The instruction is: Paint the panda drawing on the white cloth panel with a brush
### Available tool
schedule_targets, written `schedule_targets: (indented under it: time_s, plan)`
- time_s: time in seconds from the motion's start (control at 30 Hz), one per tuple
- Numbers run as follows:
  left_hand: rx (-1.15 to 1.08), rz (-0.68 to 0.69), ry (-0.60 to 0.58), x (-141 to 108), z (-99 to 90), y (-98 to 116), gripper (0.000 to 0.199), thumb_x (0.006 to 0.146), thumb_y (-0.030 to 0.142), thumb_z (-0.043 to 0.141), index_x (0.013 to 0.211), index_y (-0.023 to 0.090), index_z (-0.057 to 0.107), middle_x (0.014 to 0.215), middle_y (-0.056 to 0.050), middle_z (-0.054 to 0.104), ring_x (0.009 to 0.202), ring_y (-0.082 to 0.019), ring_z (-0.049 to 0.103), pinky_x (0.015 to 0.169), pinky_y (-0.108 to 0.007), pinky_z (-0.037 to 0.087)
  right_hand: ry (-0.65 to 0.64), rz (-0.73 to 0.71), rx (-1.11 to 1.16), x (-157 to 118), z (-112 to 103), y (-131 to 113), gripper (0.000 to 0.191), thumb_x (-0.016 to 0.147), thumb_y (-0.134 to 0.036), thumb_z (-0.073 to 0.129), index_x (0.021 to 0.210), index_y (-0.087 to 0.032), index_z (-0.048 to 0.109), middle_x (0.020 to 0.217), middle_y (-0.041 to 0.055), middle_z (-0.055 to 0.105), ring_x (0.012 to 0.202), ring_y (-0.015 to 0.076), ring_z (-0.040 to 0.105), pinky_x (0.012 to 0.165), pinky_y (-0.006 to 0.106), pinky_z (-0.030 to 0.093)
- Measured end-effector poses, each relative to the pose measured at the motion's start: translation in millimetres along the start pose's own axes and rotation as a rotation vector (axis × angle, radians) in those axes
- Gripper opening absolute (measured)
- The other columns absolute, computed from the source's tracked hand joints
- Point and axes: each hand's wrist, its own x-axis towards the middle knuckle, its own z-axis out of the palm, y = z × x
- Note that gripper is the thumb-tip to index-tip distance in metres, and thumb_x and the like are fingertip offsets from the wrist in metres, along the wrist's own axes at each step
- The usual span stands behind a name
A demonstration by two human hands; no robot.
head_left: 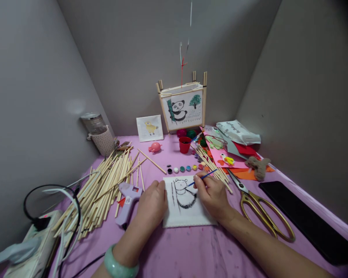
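Note:
A thin blue paintbrush (pixel 204 177) is pinched in my right hand (pixel 213 195), its tip on the panda drawing. The drawing, a panda in black outline with a darker lower body and upright strokes at its left, is on a small white canvas (pixel 174 219). At the canvas's left edge my left hand (pixel 153 202) is closed, gripping that edge; some of its fingers are hidden. Just beyond the canvas is a row of small paint pots (pixel 182 169) in several colours. Farther back stands a red cup (pixel 185 146) with dark liquid and a brush leaning in it.
Left lie a purple glue gun (pixel 128 200), many wooden sticks (pixel 110 185) and a power strip (pixel 31 247) with cables. Gold-handled scissors (pixel 261 214) and a black slab (pixel 304 220) lie right. Behind stand a panda lantern (pixel 184 106), a bird picture (pixel 150 128) and a glass jar (pixel 95 133).

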Motion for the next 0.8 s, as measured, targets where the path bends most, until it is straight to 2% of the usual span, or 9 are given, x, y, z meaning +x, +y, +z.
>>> schedule_targets:
  time_s: [0.13, 0.8]
  plan:
    - [0.011, 0.001, 0.0, 0, -0.4, 0, 0.018, 0.092, 0.021, 0.038, 0.096, 0.02, 0.056, 0.091, -0.004, 0.06, 0.082, -0.02, 0.061, 0.065, -0.03, 0.038, 0.014, -0.005, -0.013, 0, 0, 2, 0.025, 0.093, -0.024, 0.047, 0.07, -0.019, 0.057, 0.069, 0.0036, 0.068, 0.059, 0.0153, 0.063, 0.057, 0.025, 0.042]
    - [0.001, -0.015, -0.013, 0, -2.7, 3, 0.021, 0.093, 0.021, 0.037, 0.101, 0.019, 0.056, 0.092, -0.006, 0.06, 0.082, -0.019, 0.061, 0.068, -0.03, 0.04, -0.101, 0.083, 0.122, -3, 5, -10, 0.028, 0.094, -0.027, 0.045, 0.07, -0.02, 0.057, 0.071, 0.003, 0.068, 0.061, 0.0144, 0.062, 0.057, 0.025, 0.044]
